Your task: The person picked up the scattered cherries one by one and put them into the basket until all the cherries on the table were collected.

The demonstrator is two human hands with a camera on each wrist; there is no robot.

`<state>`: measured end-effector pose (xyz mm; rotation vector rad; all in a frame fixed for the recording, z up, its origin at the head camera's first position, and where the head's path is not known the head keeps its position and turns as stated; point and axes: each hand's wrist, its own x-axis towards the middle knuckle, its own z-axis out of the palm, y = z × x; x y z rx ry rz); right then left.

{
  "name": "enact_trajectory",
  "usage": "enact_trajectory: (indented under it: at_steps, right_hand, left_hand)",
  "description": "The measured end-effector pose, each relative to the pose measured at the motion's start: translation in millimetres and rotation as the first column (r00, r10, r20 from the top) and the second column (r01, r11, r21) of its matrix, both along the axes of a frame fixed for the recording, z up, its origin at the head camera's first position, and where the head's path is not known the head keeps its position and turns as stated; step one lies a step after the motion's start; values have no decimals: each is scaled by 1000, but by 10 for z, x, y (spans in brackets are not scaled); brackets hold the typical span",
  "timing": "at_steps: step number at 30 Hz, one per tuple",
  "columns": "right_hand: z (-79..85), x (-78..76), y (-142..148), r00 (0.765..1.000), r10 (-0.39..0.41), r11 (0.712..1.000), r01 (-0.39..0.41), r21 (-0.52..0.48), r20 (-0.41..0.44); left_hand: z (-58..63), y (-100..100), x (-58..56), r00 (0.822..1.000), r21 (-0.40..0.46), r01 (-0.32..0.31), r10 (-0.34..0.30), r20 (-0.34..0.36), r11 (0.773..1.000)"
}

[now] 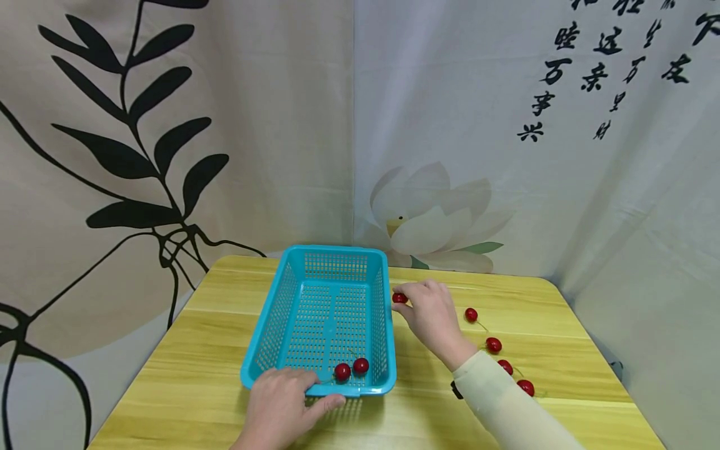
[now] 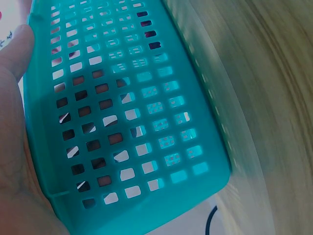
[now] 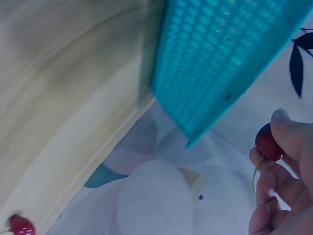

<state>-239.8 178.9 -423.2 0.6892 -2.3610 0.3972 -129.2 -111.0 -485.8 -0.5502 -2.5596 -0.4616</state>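
A blue plastic basket [image 1: 388, 325] with perforated walls stands on the table, and two cherries [image 1: 342, 372] lie inside at its near right end. My left hand [image 1: 284, 400] grips the near rim, fingers over the inside and thumb outside; in the left wrist view the thumb [image 2: 19, 51] lies along the rim and the fingers show dimly through the holes. Just outside the right rim, my right hand [image 1: 430, 312] pinches a red cherry [image 3: 268, 142] between thumb and fingers. A green stem hangs from that cherry in the right wrist view.
Several more cherries [image 1: 493, 345] with stems lie in a slanting row on the wooden table [image 1: 191, 369], right of the basket and partly behind the right sleeve [image 1: 506, 400]. A printed curtain [image 1: 292, 125] hangs behind the table's far edge.
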Motion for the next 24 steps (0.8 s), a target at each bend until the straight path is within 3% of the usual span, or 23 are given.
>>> enact_trajectory:
  at_steps: [15,24]
  right_hand:
    - [72,185,-279,990,129,991,-127,32,-63]
    - [20,312,-478,977,204,974,-209,86,60]
  left_hand:
    - [-19,-6,-12,1000,-1,2,-2,-28,1000]
    - [-27,-11,-18,999,-5,2,-3,-47,1000]
